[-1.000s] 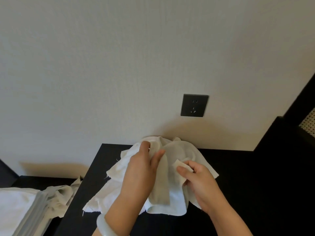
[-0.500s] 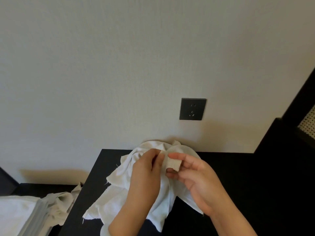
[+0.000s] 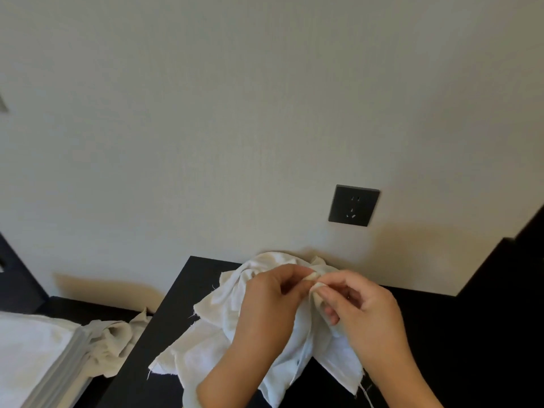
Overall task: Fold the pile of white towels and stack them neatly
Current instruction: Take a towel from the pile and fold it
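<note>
Two hands meet on one corner: the left hand (image 3: pixel 270 304) and right hand (image 3: pixel 368 313) each hold the towel (image 3: pixel 297 346) in a narrow pinch grip, just above the pile (image 3: pixel 217 307) on the table (image 3: pixel 441 334). The limp cloth could snag and drag a neighbour along, or the small corner could slip free. Half a second ago the hands were further apart and the right one looser.

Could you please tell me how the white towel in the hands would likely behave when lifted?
Probably floppy: the white towel drapes in loose folds below the left hand and right hand pinching it. Likely light, as fingers alone hold it. Frayed edges might snag.
</note>
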